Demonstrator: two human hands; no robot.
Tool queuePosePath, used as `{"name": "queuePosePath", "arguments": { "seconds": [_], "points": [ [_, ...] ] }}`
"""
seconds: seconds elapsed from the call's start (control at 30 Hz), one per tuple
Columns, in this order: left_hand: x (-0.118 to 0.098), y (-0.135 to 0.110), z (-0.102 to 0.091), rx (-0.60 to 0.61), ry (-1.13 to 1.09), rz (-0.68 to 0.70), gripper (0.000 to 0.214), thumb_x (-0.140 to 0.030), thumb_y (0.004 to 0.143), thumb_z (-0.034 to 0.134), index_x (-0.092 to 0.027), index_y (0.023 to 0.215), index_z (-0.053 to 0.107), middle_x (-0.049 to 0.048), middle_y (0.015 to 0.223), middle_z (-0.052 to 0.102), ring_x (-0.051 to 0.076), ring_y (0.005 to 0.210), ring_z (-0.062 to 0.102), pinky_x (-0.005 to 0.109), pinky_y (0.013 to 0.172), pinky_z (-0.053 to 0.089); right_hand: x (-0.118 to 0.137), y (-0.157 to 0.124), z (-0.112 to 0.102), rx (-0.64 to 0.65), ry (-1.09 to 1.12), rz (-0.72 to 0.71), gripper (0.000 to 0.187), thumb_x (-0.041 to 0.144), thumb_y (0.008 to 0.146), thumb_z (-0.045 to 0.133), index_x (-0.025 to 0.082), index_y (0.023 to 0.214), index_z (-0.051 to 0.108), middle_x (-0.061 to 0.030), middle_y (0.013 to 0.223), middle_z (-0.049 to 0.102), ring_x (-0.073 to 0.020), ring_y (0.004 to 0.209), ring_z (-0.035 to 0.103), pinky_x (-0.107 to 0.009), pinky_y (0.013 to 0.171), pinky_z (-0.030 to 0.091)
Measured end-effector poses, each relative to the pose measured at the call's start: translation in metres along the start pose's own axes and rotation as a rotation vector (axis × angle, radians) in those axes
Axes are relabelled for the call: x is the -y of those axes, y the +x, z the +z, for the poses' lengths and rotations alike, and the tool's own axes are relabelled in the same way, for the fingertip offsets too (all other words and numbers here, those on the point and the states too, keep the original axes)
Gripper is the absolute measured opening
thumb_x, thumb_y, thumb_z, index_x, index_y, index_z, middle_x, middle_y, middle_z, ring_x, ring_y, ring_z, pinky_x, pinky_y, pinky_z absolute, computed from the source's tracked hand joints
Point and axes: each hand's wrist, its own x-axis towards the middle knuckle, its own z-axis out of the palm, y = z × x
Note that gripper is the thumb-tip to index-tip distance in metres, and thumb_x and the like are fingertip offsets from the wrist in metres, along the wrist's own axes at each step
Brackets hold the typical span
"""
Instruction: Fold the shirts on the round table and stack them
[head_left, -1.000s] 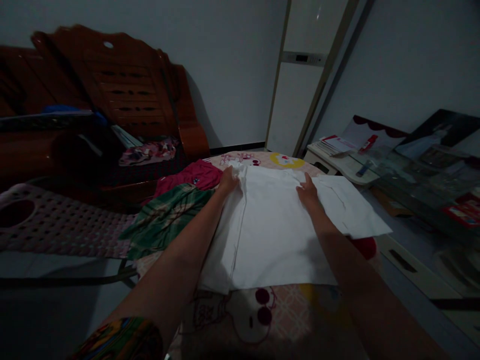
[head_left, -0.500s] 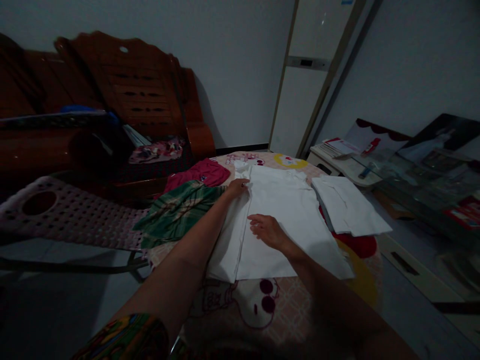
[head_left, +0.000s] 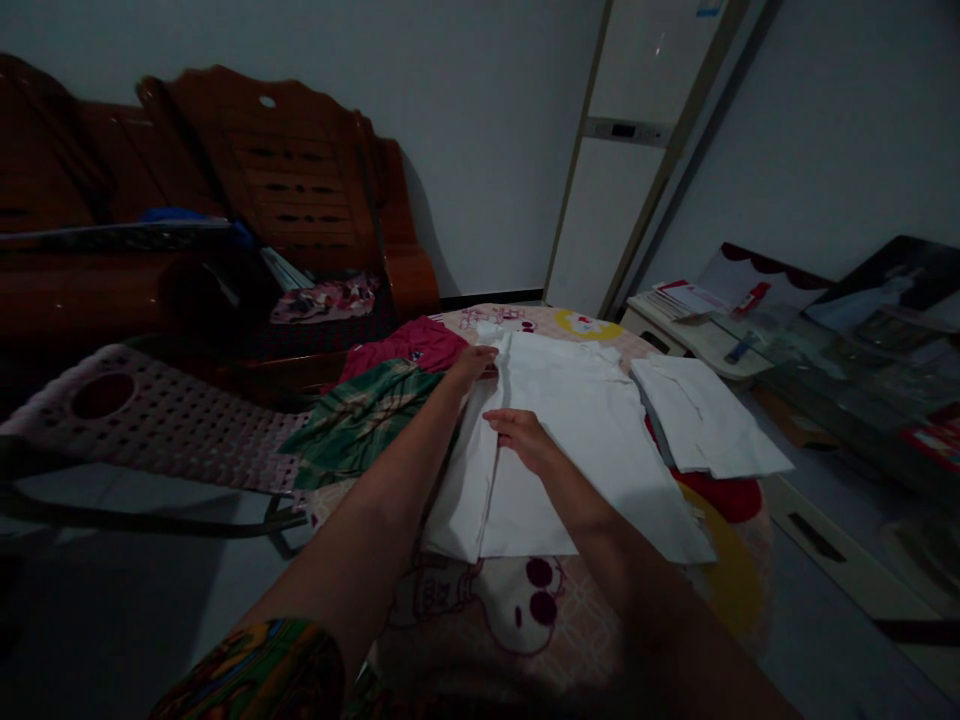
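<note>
Where white shirt (head_left: 592,430) lies lengthwise on tabletop (head_left: 480,620), long axis running away from the person: right hand (head_left: 525,440) nearer, flat, fingers spread by folded left edge. Left hand (head_left: 474,361) beyond, at far-left corner; grip unclear.

Nothing legible anywhere in this dim view. Blue sticker (head_left: 709,8) at the top edge of the tall white unit (head_left: 600,230): cut off, unreadable. Dark display strip (head_left: 626,131) across that unit: no digits to make out. Red-and-white papers (head_left: 690,298) on the side table: print too small to read. Red label (head_left: 930,440) at the far right: blurred. Pink cartoon cloth (head_left: 525,600) on the counter: drawings only, lettering not decipherable. White shirt (head_left: 585,420): no tag or print readable.
</note>
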Motion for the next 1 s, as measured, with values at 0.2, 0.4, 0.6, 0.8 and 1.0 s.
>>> {"name": "queuePosePath", "arguments": {
  "seconds": [0.2,0.4,0.6,0.8,1.0],
  "points": [
    [-0.001,0.009,0.004,0.005,-0.052,-0.119,0.026,-0.008,0.081,0.058,-0.01,0.104,0.071,0.0057,0.082,0.072,0.016,0.074,0.068,0.032,0.075,0.057,-0.031,-0.059,0.018,0.21,-0.079,0.136,0.032,0.036,0.061,0.081,0.016,0.085,0.074,0.0008,0.069,0.065,-0.0126,0.061,0.059,-0.027,0.058,0.05],
    [0.005,0.018,0.012,-0.035,-0.006,-0.097,0.031,-0.01,0.079,0.06,-0.01,0.108,0.07,0.0072,0.087,0.073,0.018,0.077,0.069,0.033,0.076,0.056,-0.04,-0.094,0.017,0.14,-0.204,0.099,0.02,0.03,0.061,0.078,0.015,0.073,0.072,0.0038,0.054,0.057,-0.0092,0.05,0.051,-0.022,0.049,0.04],
    [0.011,0.02,0.021,-0.04,0.271,0.091,0.036,-0.013,0.078,0.056,-0.012,0.11,0.071,0.0061,0.092,0.073,0.02,0.086,0.069,0.032,0.079,0.055,-0.027,-0.108,-0.014,0.104,-0.311,0.063,0.016,0.019,0.06,0.067,0.016,0.076,0.071,0.0075,0.048,0.048,-0.0076,0.043,0.042,-0.019,0.041,0.031],
    [0.015,0.02,0.024,-0.057,0.42,0.161,0.03,-0.011,0.07,0.059,-0.017,0.095,0.075,0.0064,0.094,0.075,0.025,0.105,0.064,0.034,0.095,0.048,-0.04,-0.116,-0.02,0.082,-0.346,0.068,0.035,0.018,0.063,0.062,0.018,0.097,0.071,0.0079,0.056,0.05,-0.0077,0.041,0.044,-0.019,0.038,0.034],
    [0.012,0.025,0.03,-0.04,0.512,0.248,0.041,-0.017,0.076,0.058,-0.013,0.115,0.07,0.012,0.116,0.071,0.026,0.113,0.061,0.035,0.1,0.046,-0.032,-0.12,-0.023,-0.019,-0.497,-0.039,0.036,0.013,0.063,0.06,0.017,0.097,0.071,0.007,0.06,0.048,-0.0063,0.043,0.042,-0.018,0.037,0.034]
  ]
}}
